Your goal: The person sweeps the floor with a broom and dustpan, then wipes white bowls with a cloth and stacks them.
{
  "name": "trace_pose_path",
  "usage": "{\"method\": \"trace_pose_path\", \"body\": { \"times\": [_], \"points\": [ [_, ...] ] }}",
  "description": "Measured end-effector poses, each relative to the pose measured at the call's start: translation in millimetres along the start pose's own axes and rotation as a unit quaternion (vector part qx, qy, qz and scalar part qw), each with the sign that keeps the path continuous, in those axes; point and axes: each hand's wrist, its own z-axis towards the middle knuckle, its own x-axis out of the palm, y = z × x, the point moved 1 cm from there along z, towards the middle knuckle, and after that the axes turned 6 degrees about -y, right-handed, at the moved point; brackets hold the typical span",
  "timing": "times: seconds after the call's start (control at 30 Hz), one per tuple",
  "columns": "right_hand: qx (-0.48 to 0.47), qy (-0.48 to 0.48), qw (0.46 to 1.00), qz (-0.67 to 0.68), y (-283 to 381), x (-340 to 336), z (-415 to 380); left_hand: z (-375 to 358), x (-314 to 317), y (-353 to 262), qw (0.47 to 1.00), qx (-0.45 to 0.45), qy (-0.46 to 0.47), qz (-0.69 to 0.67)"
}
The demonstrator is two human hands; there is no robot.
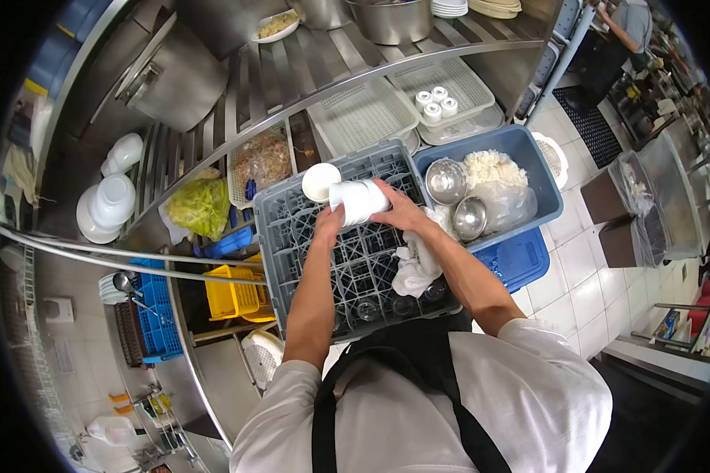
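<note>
Left hand (329, 223) pressed against the near end of a stack of white ceramic cups (360, 200), fingers curled onto it. Right hand (402, 211) wrapped over the stack from the right, gripping it together with a crumpled white cloth (414, 264) trailing down from the palm. Stack held sideways over the far half of one grey plastic dish rack (292, 206) divided into square compartments; exact cup count impossible to tell. One white round bowl (320, 181) seated in the rack's far left corner, just beside the stack. A few clear glasses (402, 303) upright in the rack's near row.

Right of the rack, touching it: one blue plastic tub (521, 142) holding two steel bowls (446, 181) and a mound of white rice (491, 166). Farther off, two white slotted trays (363, 114), one carrying four small white cups (435, 103). One yellow crate (230, 293) and one blue crate (159, 311) to the left, lower down.

Steel shelving (292, 71) across the far side with large metal pots (173, 75); white tiled floor (584, 276) on the right. Another person (623, 31) standing far right.
</note>
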Motion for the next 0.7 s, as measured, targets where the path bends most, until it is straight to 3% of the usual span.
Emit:
{"method": "trace_pose_path", "body": {
  "times": [0.13,0.2,0.3,0.43,0.53,0.63,0.7],
  "points": [
    [-0.019,-0.011,0.999,0.024,7,-1,-2,4,-2,2,1.0,-0.008,0.011,0.018],
    [0.004,-0.068,0.998,0.012,5,5,-2,5,-3,2,1.0,-0.004,0.027,0.015],
    [0.03,-0.074,0.997,0.006,15,6,-8,5,-3,5,0.999,-0.004,0.027,-0.017],
    [0.056,-0.008,0.998,0.021,38,-2,-8,3,-8,13,0.996,0.032,0.042,-0.078],
    [0.009,0.004,1.0,-0.002,36,4,-3,-10,-6,14,0.989,0.042,0.022,-0.142],
    [-0.072,-0.015,0.993,0.091,36,10,5,-24,-6,5,0.979,0.043,0.035,-0.195],
    [-0.054,0.019,0.993,0.103,44,3,7,-44,-4,-12,0.982,0.021,0.035,-0.187]
  ]
}}
